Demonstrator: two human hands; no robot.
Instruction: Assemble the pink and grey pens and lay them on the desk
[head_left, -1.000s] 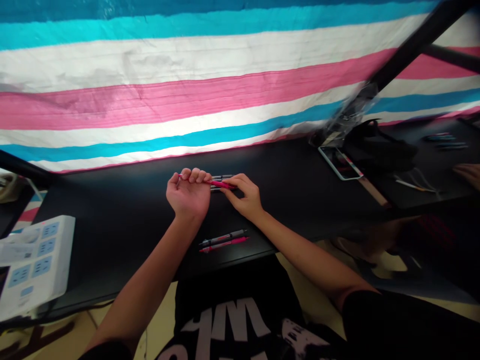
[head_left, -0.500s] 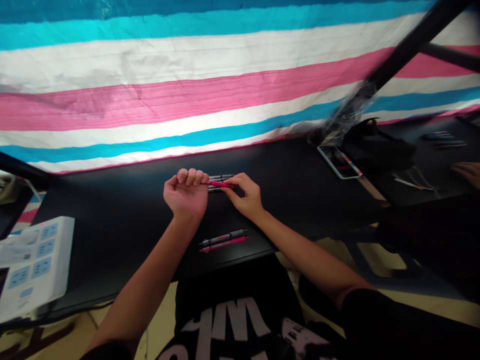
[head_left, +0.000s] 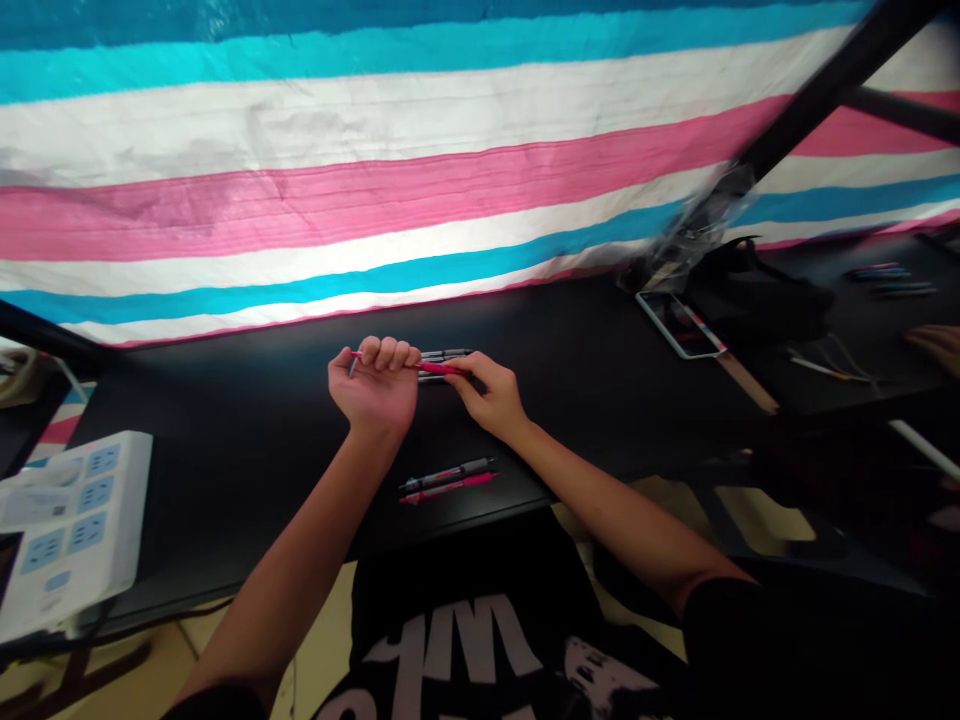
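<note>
A pink pen (head_left: 439,369) lies level between my two hands over the black table. My left hand (head_left: 375,388) is turned palm up, its fingers curled over the pen's left part, and a pink tip shows near the thumb. With thumb and fingers my right hand (head_left: 487,393) pinches the pen's right end. Just behind, several grey-and-black pens (head_left: 448,354) lie on the table, partly hidden by my hands. Closer to me, a grey pen (head_left: 450,474) and another pink pen (head_left: 454,487) rest side by side near the table's front edge.
A white power strip (head_left: 90,530) sits at the left. To the right are a phone (head_left: 679,325), a black bag (head_left: 765,295) and several pens (head_left: 896,280). Another person's hand (head_left: 934,345) shows at the far right. Striped sheeting (head_left: 375,200) hangs behind the table (head_left: 592,380).
My left thumb has moved away from the fingers, and the pen's pink tip now shows beside it. A pale bar has come into view at the right. My right hand has barely moved.
</note>
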